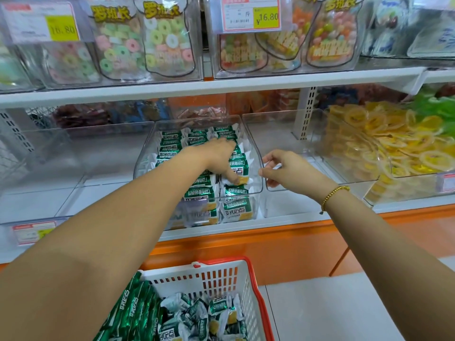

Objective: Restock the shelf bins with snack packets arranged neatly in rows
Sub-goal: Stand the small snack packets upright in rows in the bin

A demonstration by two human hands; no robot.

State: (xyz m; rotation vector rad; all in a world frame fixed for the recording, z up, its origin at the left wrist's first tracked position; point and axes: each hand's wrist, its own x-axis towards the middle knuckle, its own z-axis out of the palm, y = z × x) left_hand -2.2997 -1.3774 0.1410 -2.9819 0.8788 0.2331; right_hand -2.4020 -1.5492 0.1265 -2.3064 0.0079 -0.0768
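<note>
A clear plastic bin point(257, 153) on the middle shelf holds green and white snack packets point(234, 191) lined up in rows. My left hand point(219, 156) reaches into the bin, palm down on the packets, with its thumb touching one packet near the right row. My right hand point(285, 169) holds the bin's right wall near the front, fingers curled over the rim. A white basket with a red rim point(248, 279) sits below on the floor, holding several more of the same packets point(197, 316).
Clear bins stand to the left point(73, 163) and right point(290, 134) of the filled one. A bin of yellow ring sweets point(384, 143) is at far right. The upper shelf point(221, 86) carries candy jars and price tags. An orange ledge point(270, 242) runs below the shelf.
</note>
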